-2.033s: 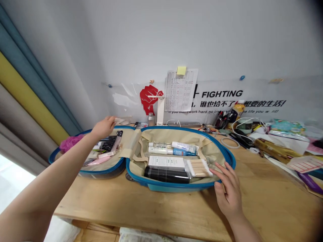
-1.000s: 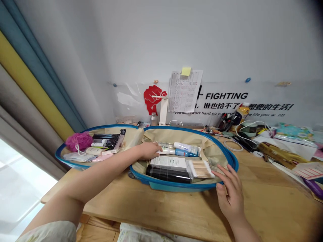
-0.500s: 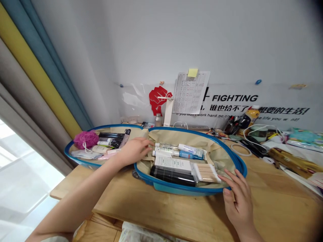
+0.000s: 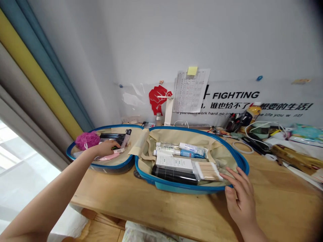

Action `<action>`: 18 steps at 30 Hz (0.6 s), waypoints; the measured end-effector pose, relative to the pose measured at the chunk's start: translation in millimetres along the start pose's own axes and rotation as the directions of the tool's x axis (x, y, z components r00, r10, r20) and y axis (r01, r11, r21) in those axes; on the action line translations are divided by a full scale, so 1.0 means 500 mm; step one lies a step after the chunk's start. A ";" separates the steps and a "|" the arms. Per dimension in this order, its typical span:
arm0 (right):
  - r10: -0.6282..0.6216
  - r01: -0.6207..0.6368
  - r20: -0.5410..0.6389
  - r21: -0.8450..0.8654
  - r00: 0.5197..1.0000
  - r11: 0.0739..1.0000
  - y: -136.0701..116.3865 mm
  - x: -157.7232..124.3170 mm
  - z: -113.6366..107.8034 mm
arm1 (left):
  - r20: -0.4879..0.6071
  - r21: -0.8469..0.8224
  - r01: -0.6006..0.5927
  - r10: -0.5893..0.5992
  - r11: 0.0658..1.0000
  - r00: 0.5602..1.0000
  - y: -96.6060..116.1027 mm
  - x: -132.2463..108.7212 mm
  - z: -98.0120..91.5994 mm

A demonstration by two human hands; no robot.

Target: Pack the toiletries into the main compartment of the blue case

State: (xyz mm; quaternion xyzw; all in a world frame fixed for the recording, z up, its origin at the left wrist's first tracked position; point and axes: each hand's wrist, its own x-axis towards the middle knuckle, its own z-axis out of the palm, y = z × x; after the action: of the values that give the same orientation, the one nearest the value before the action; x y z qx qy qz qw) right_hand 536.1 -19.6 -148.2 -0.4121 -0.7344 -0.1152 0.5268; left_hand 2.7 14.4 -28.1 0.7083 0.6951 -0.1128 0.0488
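An open suitcase with blue rims lies on the wooden table, its two halves side by side. My left hand is down in the left half, fingers bent over small items beside a pale flat box; what it touches or grips is unclear. Near it are a purple bath puff and black packaged items. My right hand is open, fingers spread over the right half's front rim, close to a pack of cotton swabs. That half also holds a white box, a black cylinder and several bottles and tubes.
Behind the suitcase stand a white lamp and a small bottle. To the right are a pen holder, a yellow drink bottle, a tape roll and a gold packet. Curtains hang at the left.
My left hand has moved left from the suitcase's middle, near the bottles, into the left half among the small items. My right hand stays at the front right rim.
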 end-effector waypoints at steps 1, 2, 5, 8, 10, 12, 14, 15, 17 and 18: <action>-0.001 0.001 0.002 -0.003 1.000 1.000 0.001 -0.001 0.000 | 0.014 0.006 -0.009 0.009 1.000 1.000 -0.001 0.004 -0.002; -0.001 0.001 -0.001 -0.005 1.000 1.000 0.002 -0.001 0.000 | 0.025 0.012 -0.016 0.016 1.000 1.000 0.000 0.007 -0.005; 0.002 -0.002 -0.006 -0.006 1.000 1.000 0.001 -0.001 0.001 | 0.036 0.028 -0.020 0.019 0.999 0.999 0.004 0.009 -0.012; 0.006 -0.006 -0.010 -0.005 1.000 1.000 -0.001 0.001 0.000 | 0.017 0.033 -0.007 0.006 0.999 1.000 0.013 -0.001 -0.016; 0.005 -0.005 -0.005 -0.005 1.000 1.000 -0.002 0.001 -0.001 | 0.008 0.027 0.010 -0.010 1.000 1.000 0.019 -0.011 -0.020; 0.008 -0.008 0.002 -0.003 1.000 1.000 -0.002 0.000 -0.002 | -0.006 0.016 0.032 -0.032 0.999 0.999 0.026 -0.020 -0.027; 0.020 -0.020 0.007 0.000 1.000 1.000 -0.001 -0.001 -0.003 | -0.041 0.007 0.050 -0.050 0.999 0.998 0.037 -0.023 -0.041; 0.026 -0.026 0.008 0.002 1.000 1.000 -0.001 -0.001 -0.003 | -0.070 0.007 0.053 -0.053 0.999 0.996 0.046 -0.022 -0.050; 0.035 -0.035 0.014 0.003 0.999 0.999 -0.002 0.000 -0.003 | -0.140 0.018 0.042 -0.039 0.999 0.989 0.071 -0.013 -0.075; 0.034 -0.034 0.016 0.002 0.999 0.999 -0.003 0.001 -0.003 | -0.176 0.026 0.024 -0.019 0.999 0.984 0.089 -0.004 -0.089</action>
State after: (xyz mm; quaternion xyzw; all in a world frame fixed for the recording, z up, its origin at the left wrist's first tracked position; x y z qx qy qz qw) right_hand 536.2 -21.2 -146.7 -0.4249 -0.7316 -0.1021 0.5232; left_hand 51.1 21.2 11.4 0.7085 0.7028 -0.0602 -0.0240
